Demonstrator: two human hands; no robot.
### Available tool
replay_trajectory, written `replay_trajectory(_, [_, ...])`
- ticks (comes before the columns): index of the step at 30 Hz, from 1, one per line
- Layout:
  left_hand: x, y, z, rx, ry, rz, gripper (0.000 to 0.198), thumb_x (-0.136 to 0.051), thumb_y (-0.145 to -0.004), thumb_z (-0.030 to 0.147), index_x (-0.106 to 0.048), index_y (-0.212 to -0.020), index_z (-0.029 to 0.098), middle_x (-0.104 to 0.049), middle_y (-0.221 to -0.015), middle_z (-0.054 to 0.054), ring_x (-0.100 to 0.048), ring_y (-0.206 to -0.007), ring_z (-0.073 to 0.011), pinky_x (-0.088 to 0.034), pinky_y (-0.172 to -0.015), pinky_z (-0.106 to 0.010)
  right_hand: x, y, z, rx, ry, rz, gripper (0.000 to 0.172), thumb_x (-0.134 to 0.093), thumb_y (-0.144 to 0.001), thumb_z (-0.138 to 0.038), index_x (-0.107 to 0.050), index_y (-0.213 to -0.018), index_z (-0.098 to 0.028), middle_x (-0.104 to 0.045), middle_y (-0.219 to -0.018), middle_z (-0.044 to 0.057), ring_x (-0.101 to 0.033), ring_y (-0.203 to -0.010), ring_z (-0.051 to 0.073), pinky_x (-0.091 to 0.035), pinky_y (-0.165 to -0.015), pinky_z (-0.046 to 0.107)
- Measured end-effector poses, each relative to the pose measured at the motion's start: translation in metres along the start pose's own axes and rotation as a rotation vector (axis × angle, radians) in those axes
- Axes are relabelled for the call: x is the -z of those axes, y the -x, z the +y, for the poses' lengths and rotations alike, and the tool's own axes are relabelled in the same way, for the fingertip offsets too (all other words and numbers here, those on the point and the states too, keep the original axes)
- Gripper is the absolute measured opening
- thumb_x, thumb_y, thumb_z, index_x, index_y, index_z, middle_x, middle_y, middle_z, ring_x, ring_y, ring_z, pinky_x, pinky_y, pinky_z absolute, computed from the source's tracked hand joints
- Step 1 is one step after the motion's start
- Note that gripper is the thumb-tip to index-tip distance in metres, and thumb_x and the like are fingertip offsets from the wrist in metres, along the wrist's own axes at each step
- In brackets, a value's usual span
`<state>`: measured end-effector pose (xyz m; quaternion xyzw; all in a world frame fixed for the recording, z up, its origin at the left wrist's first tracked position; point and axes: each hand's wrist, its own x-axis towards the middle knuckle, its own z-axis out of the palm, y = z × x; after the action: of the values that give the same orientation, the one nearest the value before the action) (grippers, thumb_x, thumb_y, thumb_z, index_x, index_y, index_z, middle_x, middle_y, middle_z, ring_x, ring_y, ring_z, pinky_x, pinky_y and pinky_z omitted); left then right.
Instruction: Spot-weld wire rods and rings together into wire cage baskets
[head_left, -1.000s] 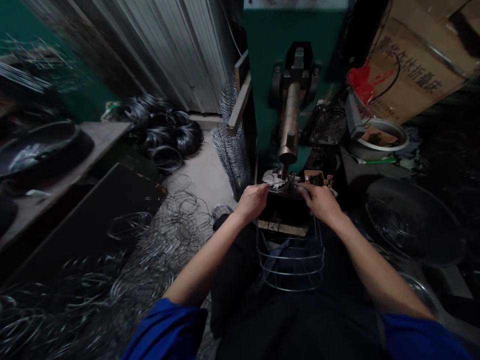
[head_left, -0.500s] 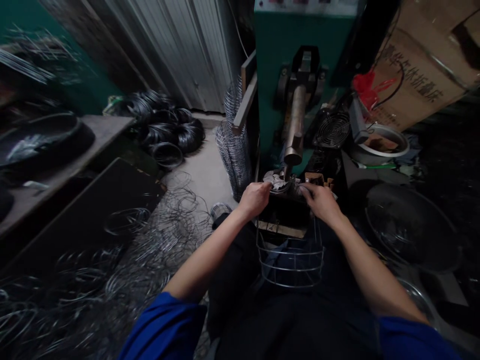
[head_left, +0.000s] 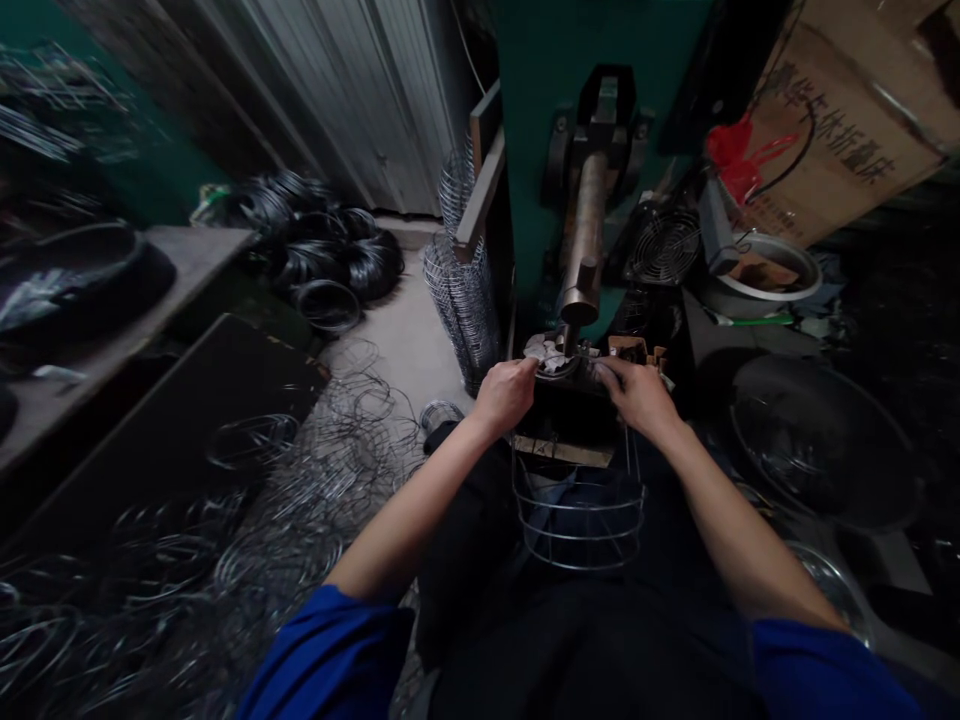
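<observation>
A curved wire frame, like a small wire basket, hangs between my forearms with its rounded end towards my lap. My left hand is closed in a pinch at its far left side. On the far right side, the thumb and fingers of my right hand are closed on the frame as well. Between the hands, the thick metal rod of a green machine comes down to a narrow tip. Beside that tip lies crumpled whitish material. The exact contact between tip and wire is too dark to make out.
Stacked wire mesh pieces stand left of the machine. Black wire coils and loose wire rings cover the floor at left. On the right are a metal bowl, a fan, a large dark basin and a cardboard box.
The view has tipped slightly down, so the machine's top panel is out of sight. Both hands keep their hold on the wire frame, which has barely moved.
</observation>
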<state>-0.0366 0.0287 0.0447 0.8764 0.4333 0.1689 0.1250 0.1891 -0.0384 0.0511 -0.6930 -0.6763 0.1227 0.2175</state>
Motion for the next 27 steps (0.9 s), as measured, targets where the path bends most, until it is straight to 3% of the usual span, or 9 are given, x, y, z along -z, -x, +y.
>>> replay_trajectory(6, [-0.002, 0.000, 0.001, 0.007, -0.004, 0.005, 0.029, -0.038, -0.095, 0.015, -0.067, -0.092, 0.013, -0.070, -0.080, -0.011, -0.065, -0.072, -0.0189, -0.045, -0.069, -0.027, 0.000, -0.001, 0.001, 0.017, -0.027, 0.025, 0.030, -0.049, -0.099, -0.031, -0.072, -0.118, -0.024, -0.075, -0.105, 0.009, -0.071, -0.096, 0.027, -0.050, -0.081, 0.032])
replay_trajectory(11, [-0.002, 0.000, 0.000, -0.002, 0.002, 0.003, 0.029, -0.039, -0.096, 0.017, -0.067, -0.088, 0.014, -0.069, -0.076, -0.010, -0.064, -0.069, -0.0181, -0.043, -0.066, -0.026, 0.003, 0.000, -0.003, -0.011, -0.044, 0.003, 0.032, -0.048, -0.099, -0.031, -0.072, -0.120, -0.024, -0.076, -0.098, 0.008, -0.072, -0.084, 0.025, -0.050, -0.072, 0.030])
replay_trajectory(22, [0.007, -0.003, 0.003, 0.038, 0.024, -0.061, 0.029, -0.039, -0.095, 0.017, -0.068, -0.091, 0.014, -0.071, -0.078, -0.012, -0.067, -0.073, -0.0204, -0.046, -0.071, -0.028, 0.006, -0.004, 0.000, 0.029, -0.054, -0.025, 0.029, -0.049, -0.099, -0.032, -0.074, -0.108, -0.021, -0.076, -0.099, 0.009, -0.070, -0.098, 0.027, -0.048, -0.078, 0.029])
replay_trajectory(27, [0.008, -0.003, 0.004, 0.043, 0.007, -0.068, 0.029, -0.039, -0.094, 0.014, -0.068, -0.092, 0.013, -0.071, -0.079, -0.012, -0.068, -0.075, -0.0205, -0.047, -0.072, -0.028, 0.007, -0.002, -0.002, 0.017, -0.092, -0.018, 0.029, -0.049, -0.098, -0.031, -0.075, -0.105, -0.020, -0.076, -0.095, 0.009, -0.072, -0.090, 0.026, -0.048, -0.074, 0.028])
